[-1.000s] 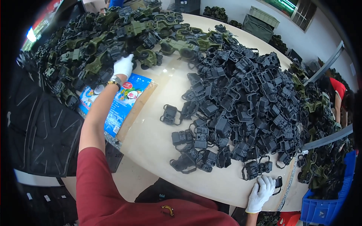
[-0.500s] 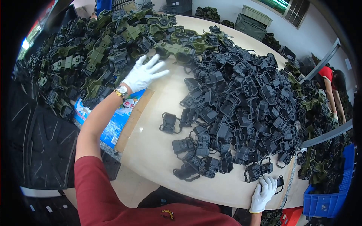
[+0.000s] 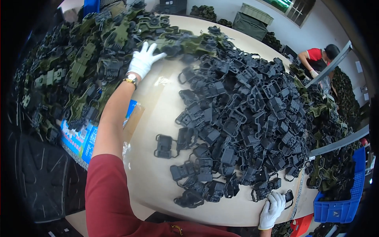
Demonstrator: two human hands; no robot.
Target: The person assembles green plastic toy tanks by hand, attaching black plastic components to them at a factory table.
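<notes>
My left hand (image 3: 144, 60), in a white glove, reaches out with fingers spread beside the green toy vehicle bodies (image 3: 118, 34) heaped at the far left. Its fingertips come close to a green vehicle body (image 3: 164, 44), and nothing shows in its grasp. At the table's near right edge lies my gloved right hand (image 3: 273, 210), fingers curled. A small black plastic frame part (image 3: 289, 197) sticks out at its fingertips. Just left of that hand are more black frame parts (image 3: 265, 189), edging a large pile of black plastic parts (image 3: 241, 114).
A blue printed sheet (image 3: 85, 138) lies under the left heap. Blue crates (image 3: 339, 209) and a grey metal bar (image 3: 339, 141) stand at the right. Beyond them a co-worker in a red sleeve (image 3: 314, 54) handles parts. Green boxes (image 3: 249, 27) stand at the back.
My left hand has moved forward, nearer the green vehicle body. The right hand stays by the table edge with the black part. The co-worker has straightened up, and the whole view has shifted slightly.
</notes>
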